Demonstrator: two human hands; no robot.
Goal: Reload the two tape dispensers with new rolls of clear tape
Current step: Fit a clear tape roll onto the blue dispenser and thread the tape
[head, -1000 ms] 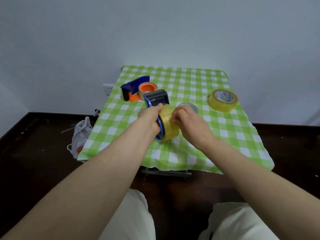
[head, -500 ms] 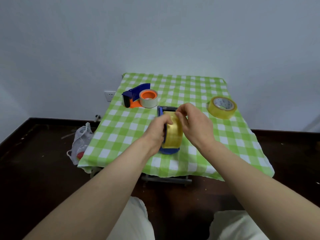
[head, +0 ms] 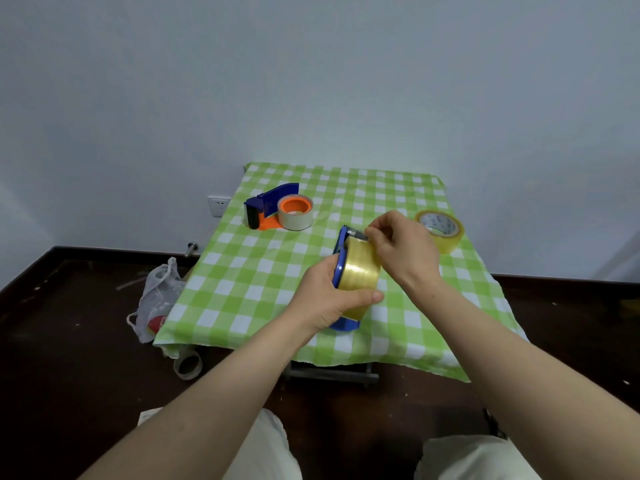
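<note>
Dispenser (head: pixel 341 268), blue, held upright above the green-checked surface (head: pixel 263 275), with a yellowish clear roll (head: pixel 360 271) seated on its right side. Left hand (head: pixel 329 299): fingers closed around the dispenser's lower body, thumb lying across the bottom of the roll. Right hand (head: pixel 401 247): fingers pinched together at the dispenser's top end, by the metal cutter; whether a tape end sits between them cannot be told. Versus 0.5 s ago: right hand has moved from the roll's upper face to the cutter end, and the left thumb has slid lower on the roll. Second dispenser (head: pixel 268 211), blue and orange, carrying a grey-white roll (head: pixel 296 213), lies unchanged far-left of the held dispenser. Spare yellow roll (head: pixel 440 230) rests on the surface just behind the right hand, same place as before. Used tape core (head: pixel 187 364) on the floor below the surface's near-left corner, plastic bag (head: pixel 156 299) beside it.
</note>
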